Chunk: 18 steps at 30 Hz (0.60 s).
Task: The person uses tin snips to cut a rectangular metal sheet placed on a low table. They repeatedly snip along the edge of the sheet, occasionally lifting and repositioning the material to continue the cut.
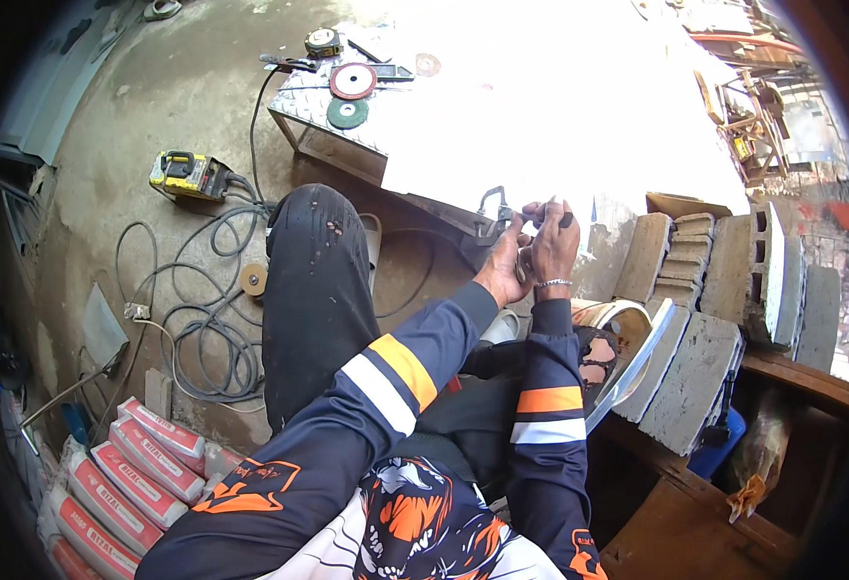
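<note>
Clamp (488, 228), grey metal, at bench (502, 126) edge just L of hands: prob. stiff, fairly heavy, not fragile; best held by frame. L hand (508, 271) close against R, fingers part-hidden, grip can't tell. R hand (552, 247) looks closed on small dark pc (567, 220), prob. light, hard; pinch sides.

The bench (299, 103) is patterned metal, mostly blown out by glare, with a tape measure (323, 42), red disc (353, 81), green disc (347, 114) and clamp (290, 64) bunched at the left end, and the floor (105, 208) is grubby concrete with a yellow machine (188, 174), a mess of cable (214, 394) and stacked bags (115, 503) on it.
</note>
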Tool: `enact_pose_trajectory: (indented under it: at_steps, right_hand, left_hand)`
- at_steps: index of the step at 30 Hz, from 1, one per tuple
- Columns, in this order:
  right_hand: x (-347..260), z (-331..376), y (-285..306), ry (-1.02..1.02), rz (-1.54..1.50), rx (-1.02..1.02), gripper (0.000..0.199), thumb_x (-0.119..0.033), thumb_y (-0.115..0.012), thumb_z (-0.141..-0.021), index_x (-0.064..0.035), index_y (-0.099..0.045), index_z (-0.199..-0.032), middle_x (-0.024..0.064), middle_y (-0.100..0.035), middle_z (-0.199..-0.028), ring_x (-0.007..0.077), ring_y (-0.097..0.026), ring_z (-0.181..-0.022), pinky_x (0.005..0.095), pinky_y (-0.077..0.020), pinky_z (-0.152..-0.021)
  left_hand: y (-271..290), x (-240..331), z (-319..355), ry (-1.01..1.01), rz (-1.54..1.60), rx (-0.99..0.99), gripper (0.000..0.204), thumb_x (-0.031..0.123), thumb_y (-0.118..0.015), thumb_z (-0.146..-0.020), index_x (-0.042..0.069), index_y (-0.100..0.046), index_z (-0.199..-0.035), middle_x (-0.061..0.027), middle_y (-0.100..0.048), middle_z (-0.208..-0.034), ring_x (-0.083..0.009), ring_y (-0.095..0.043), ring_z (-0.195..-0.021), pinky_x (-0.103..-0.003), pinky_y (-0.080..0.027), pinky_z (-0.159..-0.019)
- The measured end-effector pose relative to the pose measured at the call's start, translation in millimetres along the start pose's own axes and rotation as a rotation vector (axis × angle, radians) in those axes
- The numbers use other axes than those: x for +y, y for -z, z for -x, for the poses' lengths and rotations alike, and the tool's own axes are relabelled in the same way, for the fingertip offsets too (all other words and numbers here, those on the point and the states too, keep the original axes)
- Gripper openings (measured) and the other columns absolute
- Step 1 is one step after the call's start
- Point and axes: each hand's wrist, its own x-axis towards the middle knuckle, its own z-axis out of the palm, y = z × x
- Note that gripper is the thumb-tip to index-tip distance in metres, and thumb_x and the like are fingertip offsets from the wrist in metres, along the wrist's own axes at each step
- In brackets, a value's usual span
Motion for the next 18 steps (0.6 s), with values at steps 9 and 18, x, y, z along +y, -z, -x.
enact_pose_trajectory:
  at_steps: [9, 18]
  right_hand:
    - [19, 19, 15, 0.020, -0.053, 0.117, 0.043, -0.035, -0.045, -0.106, 0.0009, -0.062, -0.089, 0.0086, -0.068, -0.082, 0.0157, -0.066, -0.070, 0.0305, -0.0527, -0.060]
    - [34, 23, 15, 0.007, -0.114, 0.119, 0.046, -0.041, -0.048, -0.105, 0.0003, -0.061, -0.091, 0.0084, -0.068, -0.083, 0.0187, -0.067, -0.077, 0.0344, -0.0548, -0.071]
  left_hand:
    - [-15, -21, -3, 0.000, 0.127, -0.101, 0.043, 0.042, -0.027, -0.110, 0.019, -0.063, -0.118, -0.0015, -0.065, -0.114, -0.0218, -0.063, -0.106, -0.042, -0.052, -0.094]
    - [-24, -21, 10, -0.088, 0.067, -0.011, 0.037, 0.033, -0.034, -0.108, 0.013, -0.064, -0.116, -0.0103, -0.068, -0.110, -0.0229, -0.066, -0.100, -0.041, -0.055, -0.091]
